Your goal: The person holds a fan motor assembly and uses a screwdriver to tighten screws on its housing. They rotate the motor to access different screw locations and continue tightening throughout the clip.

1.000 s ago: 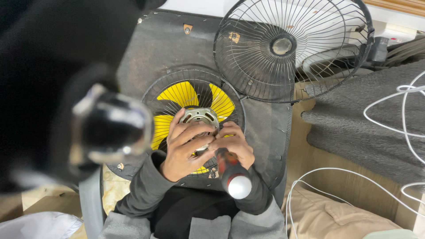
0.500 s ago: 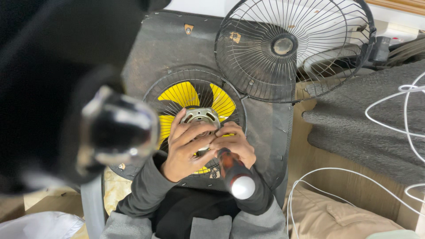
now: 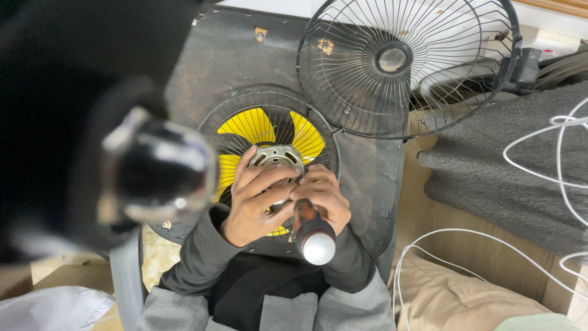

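Note:
My left hand (image 3: 254, 199) wraps around a round grey metal fan motor (image 3: 277, 157) and steadies it. My right hand (image 3: 323, 193) grips a screwdriver (image 3: 313, 233) with a dark red handle and a white butt end, its tip pointing down at the motor and hidden by my fingers. Under the motor lies a yellow fan blade (image 3: 251, 125) inside a black wire guard (image 3: 269, 101), flat on a dark grey mat (image 3: 226, 55).
A second black wire fan guard (image 3: 404, 61) lies at the back right. A large blurred dark object with a shiny round end (image 3: 159, 171) fills the left foreground. Grey cloth (image 3: 508, 171), white cables (image 3: 539, 178) and beige fabric (image 3: 465, 300) lie to the right.
Both hands stay on the motor. The screwdriver handle has shifted slightly, and the blurred dark object at the left has drifted a little.

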